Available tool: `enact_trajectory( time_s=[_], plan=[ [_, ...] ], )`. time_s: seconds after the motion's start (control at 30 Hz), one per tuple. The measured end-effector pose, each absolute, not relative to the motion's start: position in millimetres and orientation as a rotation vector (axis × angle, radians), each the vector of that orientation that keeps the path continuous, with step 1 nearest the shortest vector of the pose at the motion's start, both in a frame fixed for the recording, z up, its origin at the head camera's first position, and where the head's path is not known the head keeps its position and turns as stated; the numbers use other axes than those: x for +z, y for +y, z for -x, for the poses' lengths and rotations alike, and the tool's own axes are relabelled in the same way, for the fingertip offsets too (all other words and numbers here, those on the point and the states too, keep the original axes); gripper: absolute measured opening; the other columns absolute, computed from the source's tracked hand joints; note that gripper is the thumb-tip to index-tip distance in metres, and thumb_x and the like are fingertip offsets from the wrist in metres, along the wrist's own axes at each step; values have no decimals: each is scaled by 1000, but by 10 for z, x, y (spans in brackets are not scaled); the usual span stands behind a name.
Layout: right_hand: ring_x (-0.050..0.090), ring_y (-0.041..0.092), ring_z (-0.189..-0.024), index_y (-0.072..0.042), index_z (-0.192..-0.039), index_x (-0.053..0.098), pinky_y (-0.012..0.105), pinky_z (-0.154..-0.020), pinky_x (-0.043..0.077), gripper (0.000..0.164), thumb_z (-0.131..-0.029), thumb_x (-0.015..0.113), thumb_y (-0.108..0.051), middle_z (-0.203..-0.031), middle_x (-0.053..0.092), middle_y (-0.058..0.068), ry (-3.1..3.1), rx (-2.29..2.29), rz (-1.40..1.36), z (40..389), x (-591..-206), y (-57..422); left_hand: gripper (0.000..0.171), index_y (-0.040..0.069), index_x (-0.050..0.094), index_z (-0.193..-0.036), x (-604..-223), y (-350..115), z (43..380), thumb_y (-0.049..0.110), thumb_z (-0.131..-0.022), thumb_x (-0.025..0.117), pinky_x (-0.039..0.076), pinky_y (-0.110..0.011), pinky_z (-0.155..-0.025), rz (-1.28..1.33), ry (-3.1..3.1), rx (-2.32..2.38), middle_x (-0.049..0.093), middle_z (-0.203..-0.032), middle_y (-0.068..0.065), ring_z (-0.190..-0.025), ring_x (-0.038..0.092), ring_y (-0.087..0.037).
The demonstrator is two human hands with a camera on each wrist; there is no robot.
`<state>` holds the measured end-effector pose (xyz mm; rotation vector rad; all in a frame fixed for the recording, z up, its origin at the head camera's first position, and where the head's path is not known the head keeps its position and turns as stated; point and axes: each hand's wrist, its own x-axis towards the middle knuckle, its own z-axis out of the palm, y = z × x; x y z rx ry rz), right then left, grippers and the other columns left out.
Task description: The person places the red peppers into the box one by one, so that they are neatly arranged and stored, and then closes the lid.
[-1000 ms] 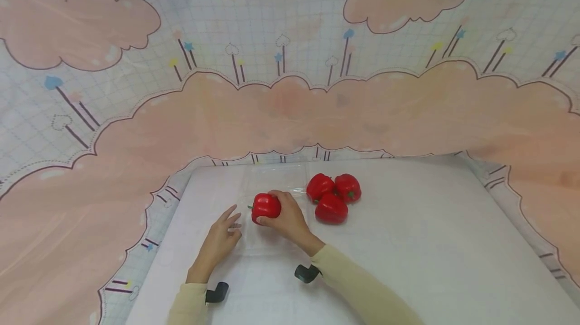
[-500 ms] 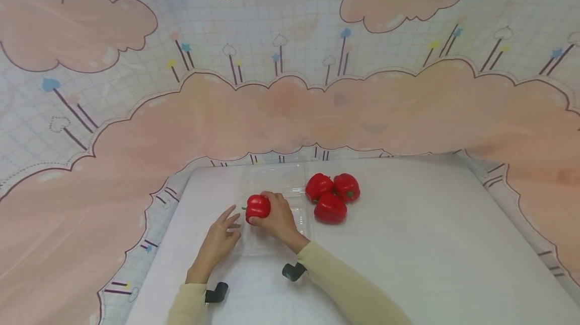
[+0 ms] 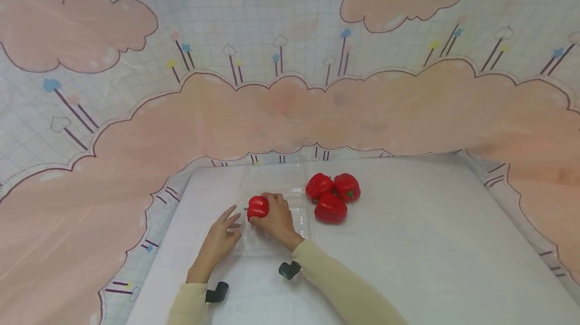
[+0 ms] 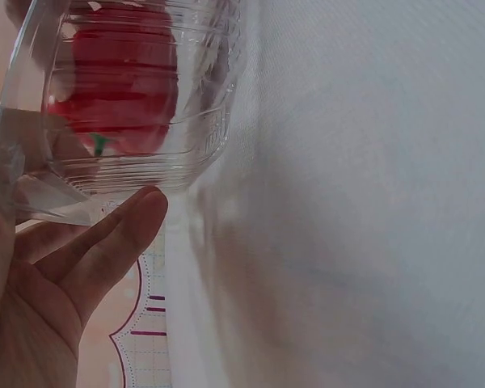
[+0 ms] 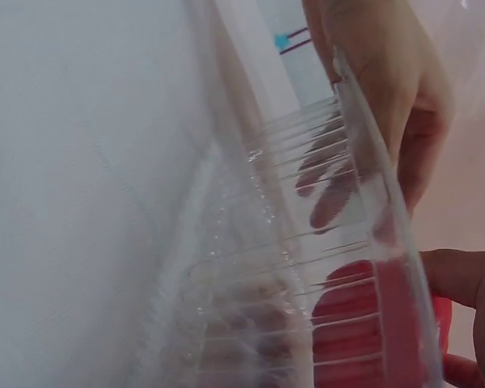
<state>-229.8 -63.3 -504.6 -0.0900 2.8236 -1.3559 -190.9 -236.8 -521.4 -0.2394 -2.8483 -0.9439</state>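
In the head view my right hand (image 3: 275, 218) grips a red bell pepper (image 3: 258, 207), fingers over its far side and thumb on the near side. The pepper is in the left part of a clear plastic clamshell box (image 3: 298, 221), its green stem toward the left. Through the box wall (image 4: 145, 174) in the left wrist view, the pepper (image 4: 128, 81) shows close to the bottom. My left hand (image 3: 219, 240) stays at the box's left side with fingers extended, a fingertip right at the wall. In the right wrist view the box's ribbed side (image 5: 267, 234) partly covers both hands.
Several more items are around: three red bell peppers (image 3: 331, 208) lie grouped right of the box. The clear lid (image 3: 274, 179) is folded back behind it. A white cloth (image 3: 430, 239) covers the table, and a printed curtain (image 3: 290, 113) hangs at its back edge.
My right hand has moved left with the bell pepper, then slightly lower, bringing it to the box's left side. The left hand and the three other peppers have stayed put.
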Motion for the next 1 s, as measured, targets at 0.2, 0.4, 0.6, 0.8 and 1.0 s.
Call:
enact_trajectory(
  time_s=[0.2,0.4,0.6,0.8,1.0],
  plan=[
    [53,25,-120,-21,-134,54,45,-93,57,72,-71,86,-31,-131,55,6,2856,-1290,110,2291,-5081,-664,49,-2,58,-133,-5211,-2358,1897,3,-84,60,60,-44,-87,228,-2851,-957,45,-152,-14,-107,70,-31],
    [52,25,-119,-19,-134,54,46,-92,57,71,-71,86,-31,-130,55,7,2869,-1276,120,2286,-5086,-696,49,1,58,-134,-5215,-2357,1918,4,-85,60,60,-44,-87,223,-2857,-942,46,-151,-13,-106,70,-31],
    [52,25,-119,-18,-136,53,43,-93,58,73,-72,85,-33,-131,55,8,2861,-1280,158,2299,-5104,-710,48,0,59,-132,-5221,-2359,1924,3,-84,60,60,-44,-86,242,-2838,-925,47,-150,-15,-103,71,-30],
    [53,24,-120,-18,-138,51,41,-95,57,74,-74,85,-34,-132,55,8,2832,-1279,198,2293,-5100,-693,48,-1,59,-132,-5210,-2354,1919,3,-84,60,60,-44,-86,240,-2845,-901,46,-150,-15,-103,72,-29],
    [53,23,-120,-19,-138,51,41,-94,58,74,-74,85,-34,-132,55,7,2808,-1274,210,2288,-5058,-660,49,1,58,-134,-5188,-2356,1915,5,-85,61,59,-45,-89,211,-2871,-923,45,-152,-13,-105,71,-30]
  ],
)
